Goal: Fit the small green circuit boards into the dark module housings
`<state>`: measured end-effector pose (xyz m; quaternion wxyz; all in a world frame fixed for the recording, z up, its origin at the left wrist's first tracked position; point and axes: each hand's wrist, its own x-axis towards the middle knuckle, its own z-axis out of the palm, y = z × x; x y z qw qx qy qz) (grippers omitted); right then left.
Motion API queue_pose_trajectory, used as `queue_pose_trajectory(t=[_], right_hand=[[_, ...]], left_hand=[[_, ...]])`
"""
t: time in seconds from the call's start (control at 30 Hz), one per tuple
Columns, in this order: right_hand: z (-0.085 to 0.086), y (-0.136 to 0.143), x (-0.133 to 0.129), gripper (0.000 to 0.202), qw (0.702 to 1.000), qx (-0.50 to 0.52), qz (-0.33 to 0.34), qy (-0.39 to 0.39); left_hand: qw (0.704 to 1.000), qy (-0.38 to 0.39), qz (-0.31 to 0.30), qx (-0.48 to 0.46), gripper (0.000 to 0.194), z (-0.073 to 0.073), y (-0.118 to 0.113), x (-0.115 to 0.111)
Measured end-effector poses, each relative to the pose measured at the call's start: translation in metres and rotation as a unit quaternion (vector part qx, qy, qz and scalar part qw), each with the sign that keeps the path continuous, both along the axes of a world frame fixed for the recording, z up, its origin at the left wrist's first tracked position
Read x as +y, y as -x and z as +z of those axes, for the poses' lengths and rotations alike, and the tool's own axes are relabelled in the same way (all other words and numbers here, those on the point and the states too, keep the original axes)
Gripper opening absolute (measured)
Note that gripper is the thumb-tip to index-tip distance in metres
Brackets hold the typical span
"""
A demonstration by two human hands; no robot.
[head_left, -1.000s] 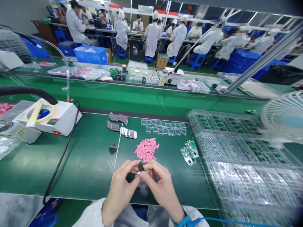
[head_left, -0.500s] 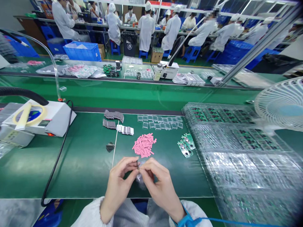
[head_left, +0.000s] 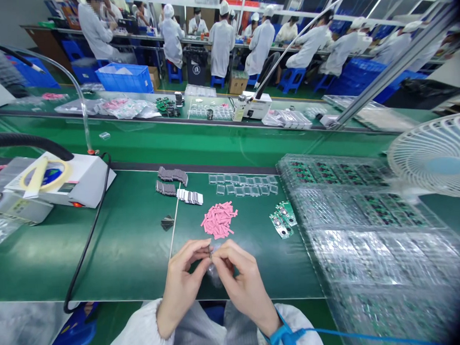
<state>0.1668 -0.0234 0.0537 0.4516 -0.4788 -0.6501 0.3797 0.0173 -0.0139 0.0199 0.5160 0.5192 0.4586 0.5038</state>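
My left hand (head_left: 187, 277) is closed in a pinch on a small thin dark piece (head_left: 209, 251), seen nearly edge-on. The fingertips of my right hand (head_left: 239, 278) meet it from the other side and are pinched at its edge; its exact kind is too small to make out. Below the fingers lies a crumpled clear plastic bit (head_left: 214, 277). Just beyond my hands is a heap of pink strips (head_left: 219, 220). To the left sit a few dark flat pieces (head_left: 167, 223), and to the right several green circuit boards (head_left: 283, 221).
Rows of clear frames (head_left: 243, 185) and stacked grey-white pieces (head_left: 172, 175) lie farther back. Stacked clear trays (head_left: 345, 229) with boards fill the right, beside a white fan (head_left: 433, 160). A white machine (head_left: 83, 180) with a black cable stands left. A blue wrist strap (head_left: 283, 336) trails right.
Both hands keep the same pinch, with hardly any movement. On the green strip behind the bench, a small clear piece has shifted a little to the right.
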Motion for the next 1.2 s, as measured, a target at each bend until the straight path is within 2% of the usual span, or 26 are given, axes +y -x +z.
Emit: queue_pose_trajectory(t=[0.63, 0.97, 1.2], right_hand=[[-0.0013, -0.0028, -0.0002, 0.020, 1.000, 0.000, 0.007, 0.013], [-0.0025, -0.0037, -0.0009, 0.019, 1.000, 0.008, 0.011, 0.012], [-0.0043, -0.0025, -0.0010, 0.020, 1.000, 0.002, 0.004, 0.012]], left_hand=[[0.998, 0.051, 0.015, -0.032, 0.022, 0.0003, -0.0028, -0.0029], [0.994, 0.077, 0.014, -0.082, 0.024, 0.0012, -0.0061, -0.0029], [0.994, 0.070, 0.031, -0.081, 0.022, 0.0008, -0.0081, -0.0025]])
